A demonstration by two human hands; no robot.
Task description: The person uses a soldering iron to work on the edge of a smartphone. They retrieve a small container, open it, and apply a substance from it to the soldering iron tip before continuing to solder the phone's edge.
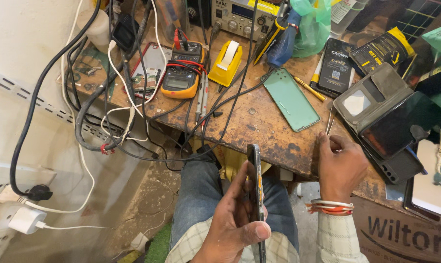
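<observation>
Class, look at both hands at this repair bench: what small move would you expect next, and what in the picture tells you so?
Probably the right hand closes on the tweezers and lifts them toward the phone. The left hand holds that phone edge-on above the lap, and the right hand's fingertips rest on the bench edge just beside the tweezers' tips.

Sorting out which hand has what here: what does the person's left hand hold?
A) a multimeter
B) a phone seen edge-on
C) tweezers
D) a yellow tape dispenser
B: the left hand grips a phone edge-on above the lap, while the multimeter and tape dispenser lie on the bench.
</observation>
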